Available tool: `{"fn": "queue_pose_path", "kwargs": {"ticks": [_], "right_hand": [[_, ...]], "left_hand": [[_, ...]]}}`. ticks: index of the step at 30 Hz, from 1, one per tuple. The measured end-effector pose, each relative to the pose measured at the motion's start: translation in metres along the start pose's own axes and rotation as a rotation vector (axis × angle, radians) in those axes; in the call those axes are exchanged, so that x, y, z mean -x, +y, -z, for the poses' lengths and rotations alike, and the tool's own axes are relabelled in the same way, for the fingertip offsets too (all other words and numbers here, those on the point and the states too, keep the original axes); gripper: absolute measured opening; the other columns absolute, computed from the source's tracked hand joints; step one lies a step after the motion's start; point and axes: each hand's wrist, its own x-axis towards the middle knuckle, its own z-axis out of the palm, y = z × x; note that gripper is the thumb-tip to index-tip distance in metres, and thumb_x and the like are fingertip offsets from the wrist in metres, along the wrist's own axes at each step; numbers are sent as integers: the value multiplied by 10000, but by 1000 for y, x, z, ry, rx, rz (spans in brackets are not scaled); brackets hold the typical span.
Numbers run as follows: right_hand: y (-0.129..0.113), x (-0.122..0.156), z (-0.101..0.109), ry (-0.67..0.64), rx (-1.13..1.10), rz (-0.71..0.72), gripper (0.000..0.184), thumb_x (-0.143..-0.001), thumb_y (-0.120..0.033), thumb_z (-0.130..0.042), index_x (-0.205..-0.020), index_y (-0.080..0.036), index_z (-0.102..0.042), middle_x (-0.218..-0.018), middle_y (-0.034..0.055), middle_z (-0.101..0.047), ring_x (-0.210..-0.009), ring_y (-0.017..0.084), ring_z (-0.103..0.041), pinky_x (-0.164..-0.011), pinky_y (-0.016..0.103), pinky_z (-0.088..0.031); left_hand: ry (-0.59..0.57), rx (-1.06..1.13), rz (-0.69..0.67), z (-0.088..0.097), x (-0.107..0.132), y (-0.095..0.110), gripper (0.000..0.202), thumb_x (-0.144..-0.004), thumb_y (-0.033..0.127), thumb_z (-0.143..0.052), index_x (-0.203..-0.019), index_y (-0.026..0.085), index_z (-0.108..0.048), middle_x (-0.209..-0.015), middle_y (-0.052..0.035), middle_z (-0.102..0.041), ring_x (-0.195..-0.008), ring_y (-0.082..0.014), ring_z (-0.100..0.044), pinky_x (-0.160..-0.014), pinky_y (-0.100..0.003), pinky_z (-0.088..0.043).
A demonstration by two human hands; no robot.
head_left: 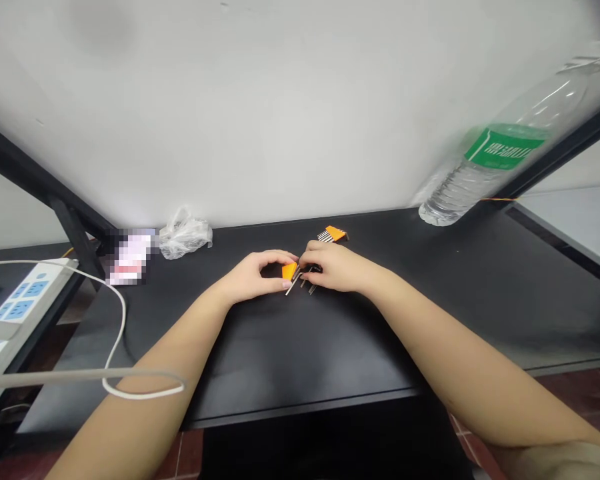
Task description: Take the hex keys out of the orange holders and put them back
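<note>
My left hand (pixel 257 275) is closed, pinching a small orange hex key holder (pixel 289 271) between thumb and fingers. My right hand (pixel 333 265) meets it from the other side, its fingers curled in a pinch on a thin metal hex key (pixel 294 281) at the holder's edge. A few more silvery hex keys (pixel 313 289) show under the right fingers; whether they are held or lie on the table is unclear. Just behind the right hand lies a second orange holder (pixel 335 233) with several metal keys sticking out to its left.
The black table (pixel 300 360) ends at a pale wall. A large clear bottle (pixel 500 150) with a green label stands at the back right. At back left is a crumpled plastic bag (pixel 185 233). A white cable (pixel 123 320) loops near my left forearm, beside a power strip (pixel 27 300).
</note>
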Motion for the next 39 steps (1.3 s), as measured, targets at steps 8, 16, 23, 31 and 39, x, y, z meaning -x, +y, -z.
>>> {"fn": "queue_pose_path", "kwargs": {"ticks": [8,16,23,31,39], "right_hand": [[5,-7,-7,57,196,-73,98,-904,-181,-606,-845,-168,-684,-982,89,-602,-836,194,-563,-764,313,-427],[14,-9,-10,124,217,-212,134,-871,-163,-610,-997,-182,-650,-1062,98,-626,-890,211,-587,-760,312,-452],[22,-13,-13,104,159,-220,234,-872,-118,-567,-1068,-184,-678,-1089,101,-654,-962,224,-613,-838,322,-473],[26,4,11,-48,-13,-117,398,-869,-178,-584,-1256,-237,-656,-1309,89,-611,-1069,236,-615,-915,359,-498],[18,13,29,-211,-69,-26,515,-774,-170,-679,-1277,-277,-647,-1400,51,-572,-1207,266,-572,-996,375,-469]], "left_hand": [[110,121,34,2,-3,-3,452,-802,354,-814,-1213,189,-727,-1341,-126,-668,-1266,-316,-604,-1137,-490,-428],[36,-10,71,-1,-2,0,484,-797,384,-806,-1245,227,-709,-1343,-94,-670,-1256,-302,-609,-1132,-473,-436],[31,-39,91,-2,-1,1,500,-795,396,-803,-1255,227,-702,-1332,-91,-675,-1250,-298,-612,-1117,-453,-451],[5,-81,62,-2,0,2,468,-791,405,-803,-1214,225,-717,-1331,-93,-673,-1229,-287,-618,-1093,-439,-464],[1,-98,51,-3,0,1,447,-784,422,-805,-1181,230,-731,-1321,-91,-674,-1217,-286,-624,-1081,-433,-472]]}}
